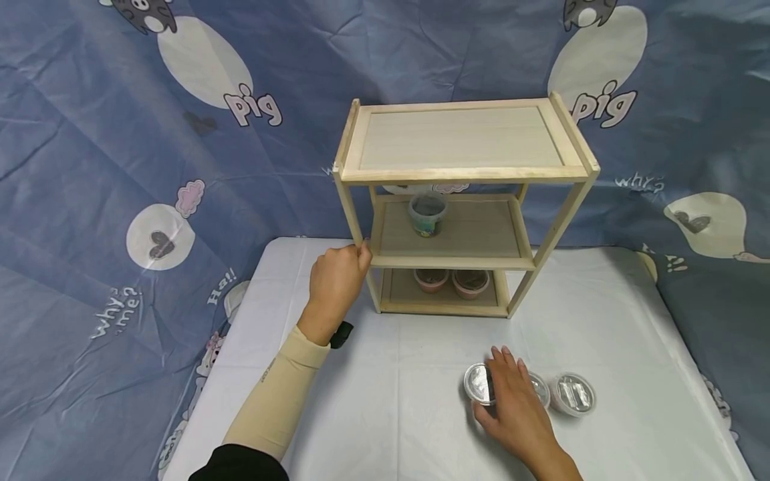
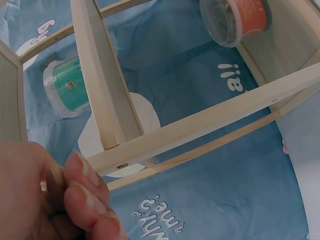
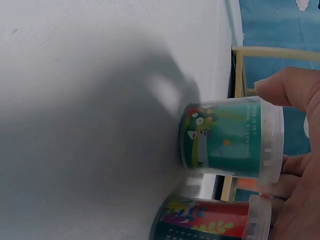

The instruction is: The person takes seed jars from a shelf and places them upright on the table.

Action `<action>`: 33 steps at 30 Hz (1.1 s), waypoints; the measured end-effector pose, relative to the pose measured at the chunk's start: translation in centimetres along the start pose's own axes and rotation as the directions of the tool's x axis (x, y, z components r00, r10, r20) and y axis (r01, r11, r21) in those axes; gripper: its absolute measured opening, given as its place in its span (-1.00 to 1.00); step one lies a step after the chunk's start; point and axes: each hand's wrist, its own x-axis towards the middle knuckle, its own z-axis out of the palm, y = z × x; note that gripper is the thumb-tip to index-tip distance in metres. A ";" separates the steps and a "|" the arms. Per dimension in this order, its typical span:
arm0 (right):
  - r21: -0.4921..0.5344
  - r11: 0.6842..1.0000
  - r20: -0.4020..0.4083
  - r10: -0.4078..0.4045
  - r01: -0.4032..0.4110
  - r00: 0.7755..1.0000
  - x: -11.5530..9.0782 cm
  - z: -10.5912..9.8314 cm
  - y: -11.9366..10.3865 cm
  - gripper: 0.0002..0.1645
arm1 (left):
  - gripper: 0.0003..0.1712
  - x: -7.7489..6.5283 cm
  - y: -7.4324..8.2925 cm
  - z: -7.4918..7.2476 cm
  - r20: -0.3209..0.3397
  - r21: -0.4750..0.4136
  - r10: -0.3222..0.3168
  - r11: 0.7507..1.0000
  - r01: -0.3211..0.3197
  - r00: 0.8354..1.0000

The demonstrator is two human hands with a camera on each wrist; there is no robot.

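My left hand (image 1: 338, 277) grips the left front post of a small three-tier wooden shelf (image 1: 463, 174). Its curled fingertips (image 2: 87, 197) show by the post in the left wrist view. On the table, my right hand (image 1: 520, 407) reaches over a row of lidded plastic tubs. It holds the green-labelled tub (image 3: 225, 140) at the lid, thumb on one side and fingers on the other. That tub's clear lid (image 1: 477, 383) shows left of the hand. Beside it stands a red-labelled tub (image 3: 210, 220), partly under the hand in the head view. A third tub (image 1: 573, 394) is farther right.
One green-labelled tub (image 1: 428, 214) stands on the shelf's middle tier. Two reddish tubs (image 1: 431, 280) sit on the bottom tier. A white cloth (image 1: 361, 401) covers the table. Blue printed fabric (image 1: 289, 53) hangs behind the shelf and at both sides.
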 end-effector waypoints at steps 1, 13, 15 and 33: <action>-0.003 1.000 -0.003 0.006 -0.006 1.000 0.0 0.0 0.0 -0.02 | -0.31 0.0 0.0 0.0 -0.002 -0.001 0.000 1.000 0.000 1.000; -0.027 0.999 0.005 0.036 -0.036 0.999 -0.1 -0.1 0.0 -0.04 | -0.32 -0.1 0.0 0.0 0.004 -0.006 -0.010 1.000 0.010 1.000; -0.027 0.999 0.000 0.033 -0.033 0.999 -0.1 -0.1 0.1 -0.04 | -0.31 -0.1 0.0 0.0 0.002 -0.007 -0.007 1.000 0.007 1.000; -0.035 0.998 0.028 0.052 -0.051 0.998 0.1 -1.1 0.2 0.38 | -0.31 0.0 0.0 0.0 0.006 0.010 0.008 1.000 -0.008 1.000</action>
